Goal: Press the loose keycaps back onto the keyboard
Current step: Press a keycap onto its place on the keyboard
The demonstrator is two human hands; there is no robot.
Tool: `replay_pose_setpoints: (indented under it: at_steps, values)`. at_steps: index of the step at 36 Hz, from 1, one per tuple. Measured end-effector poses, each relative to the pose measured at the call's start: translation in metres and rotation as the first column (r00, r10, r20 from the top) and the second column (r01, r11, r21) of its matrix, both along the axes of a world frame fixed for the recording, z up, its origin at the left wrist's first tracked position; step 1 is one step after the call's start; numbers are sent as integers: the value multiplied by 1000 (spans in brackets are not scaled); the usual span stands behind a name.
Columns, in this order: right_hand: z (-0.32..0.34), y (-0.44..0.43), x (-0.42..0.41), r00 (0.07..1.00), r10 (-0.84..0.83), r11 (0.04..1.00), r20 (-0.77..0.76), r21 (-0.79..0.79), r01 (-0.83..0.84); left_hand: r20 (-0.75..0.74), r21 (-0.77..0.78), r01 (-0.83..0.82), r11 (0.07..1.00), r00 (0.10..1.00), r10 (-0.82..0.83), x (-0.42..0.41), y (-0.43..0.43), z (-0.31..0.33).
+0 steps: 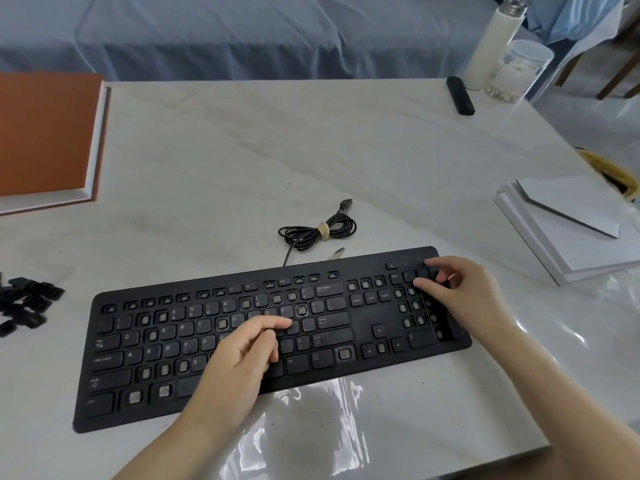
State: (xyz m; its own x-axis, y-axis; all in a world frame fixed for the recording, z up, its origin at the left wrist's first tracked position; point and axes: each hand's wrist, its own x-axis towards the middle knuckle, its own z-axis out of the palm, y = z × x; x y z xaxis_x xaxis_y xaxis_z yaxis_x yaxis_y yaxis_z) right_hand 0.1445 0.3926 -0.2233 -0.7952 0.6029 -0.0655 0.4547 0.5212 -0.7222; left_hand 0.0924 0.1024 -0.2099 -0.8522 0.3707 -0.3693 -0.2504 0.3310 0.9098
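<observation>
Black keyboard (221, 341) | legible: Backspace, Enter | left hand (242, 355), right hand (460, 289) fingers apart, pressing keys

White marble-look table (242, 150), glossy near me. Black keyboard (110, 407) flat on it under my fingers, coiled cable (317, 232) just beyond. Loose keycaps (26, 306) piled far off my left fingers. Orange book (45, 133) beyond those. White papers (568, 223) past my right fingers; black bar (460, 95), bottle (491, 46), clear jar (519, 71) far beyond.
</observation>
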Motion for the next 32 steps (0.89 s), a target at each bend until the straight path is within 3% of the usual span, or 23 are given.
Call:
replay_pose_setpoints:
  at_steps: [7,21,27,32]
  values:
    - [-1,2,-4,1000,-23,999,-16,-32,23,-7,-6,-5,1000,1000,5,0,1,-1]
    - [12,12,-12,982,173,970,73,159,-182,-19,-8,-6,1000,1000,6,0,-1,-3]
    - [16,19,-9,950,292,939,109,154,-306,-14,-1,-11,1000,1000,11,-1,-2,-5]
    - [11,22,-6,952,294,940,85,154,-304,-21,3,-6,1000,1000,6,-1,-1,-6]
